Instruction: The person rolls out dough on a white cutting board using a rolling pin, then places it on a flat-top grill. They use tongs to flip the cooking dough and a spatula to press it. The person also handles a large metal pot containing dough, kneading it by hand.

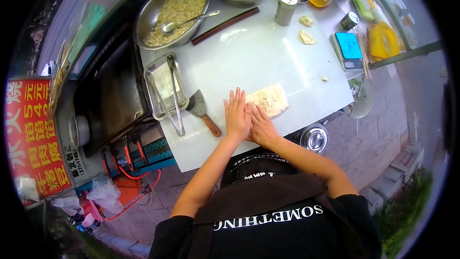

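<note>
Hands work at the near edge of the white worktop (268, 52), both palms down. The left hand (237, 115) lies flat with fingers (235, 100) extended and close together; the right hand (261, 125) lies beside it, touching it. Neither hand grips anything; both press on the near-left end of the filled dough piece (269, 100).

The dough piece is a flattened, folded rectangle with filling showing through its surface, lying just in from the near edge, right of centre.

Procedure, as judged from this position:
1. Keep the palms flat and the pressure even, so the thin skin does not tear over the filling.
2. Work from the end under the hands toward the free end, so trapped air escapes.
3. Keep the fingers clear of the scraper (201, 110), which lies just left of the left hand.

Further left, a metal tray (163, 86) carries tongs (175, 100). Two small dough lumps (306, 36) sit near the far edge beside a metal cup (286, 7). A blue scale (348, 48) stands at the right edge. Bowls of filling (175, 12) line the far-left corner.
</note>
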`<action>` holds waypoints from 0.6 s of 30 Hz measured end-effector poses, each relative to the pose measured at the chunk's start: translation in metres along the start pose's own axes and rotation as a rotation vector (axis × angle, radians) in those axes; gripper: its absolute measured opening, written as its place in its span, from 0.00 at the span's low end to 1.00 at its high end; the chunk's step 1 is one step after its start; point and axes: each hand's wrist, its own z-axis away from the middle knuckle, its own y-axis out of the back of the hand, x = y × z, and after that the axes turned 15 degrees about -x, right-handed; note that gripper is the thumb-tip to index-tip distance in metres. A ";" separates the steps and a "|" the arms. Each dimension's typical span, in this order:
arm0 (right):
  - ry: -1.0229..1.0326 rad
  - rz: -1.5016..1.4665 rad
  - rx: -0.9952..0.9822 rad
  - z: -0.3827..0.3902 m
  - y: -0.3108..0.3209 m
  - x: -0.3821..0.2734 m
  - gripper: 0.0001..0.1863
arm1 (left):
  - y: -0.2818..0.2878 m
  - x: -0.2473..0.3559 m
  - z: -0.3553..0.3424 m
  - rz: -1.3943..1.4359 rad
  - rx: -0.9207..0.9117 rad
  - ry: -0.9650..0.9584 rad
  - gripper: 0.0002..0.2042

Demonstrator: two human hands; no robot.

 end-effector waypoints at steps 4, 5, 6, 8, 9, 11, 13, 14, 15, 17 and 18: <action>-0.130 -0.037 0.070 0.023 0.012 0.038 0.52 | -0.024 0.022 -0.002 -0.048 0.030 -0.060 0.30; -0.174 -0.077 0.088 0.033 0.020 0.049 0.52 | -0.027 0.024 -0.006 -0.138 -0.022 -0.062 0.30; -0.154 -0.084 0.070 0.041 0.021 0.060 0.52 | -0.033 0.025 -0.009 -0.223 -0.080 -0.071 0.30; -0.101 -0.104 0.032 0.052 0.022 0.074 0.52 | -0.039 0.018 -0.012 -0.424 -0.186 -0.032 0.32; -0.119 -0.088 0.025 0.054 0.027 0.074 0.52 | -0.036 0.021 -0.015 -0.420 -0.189 -0.029 0.31; -0.156 -0.056 0.011 0.056 0.036 0.072 0.51 | -0.032 0.027 -0.019 -0.410 -0.193 -0.022 0.30; -0.206 -0.003 0.025 0.051 0.035 0.080 0.51 | -0.021 0.038 -0.029 -0.452 -0.121 -0.030 0.27; -0.232 0.023 0.031 0.049 0.034 0.083 0.50 | -0.019 0.041 -0.038 -0.472 -0.086 -0.035 0.25; -0.228 0.006 0.048 0.048 0.036 0.081 0.49 | -0.022 0.036 -0.046 -0.330 -0.081 -0.075 0.24; -0.223 -0.025 0.094 0.045 0.046 0.080 0.48 | -0.029 0.026 -0.075 -0.053 -0.064 -0.163 0.20; -0.256 -0.119 0.139 0.047 0.045 0.083 0.47 | -0.031 0.029 -0.088 -0.079 -0.155 -0.070 0.20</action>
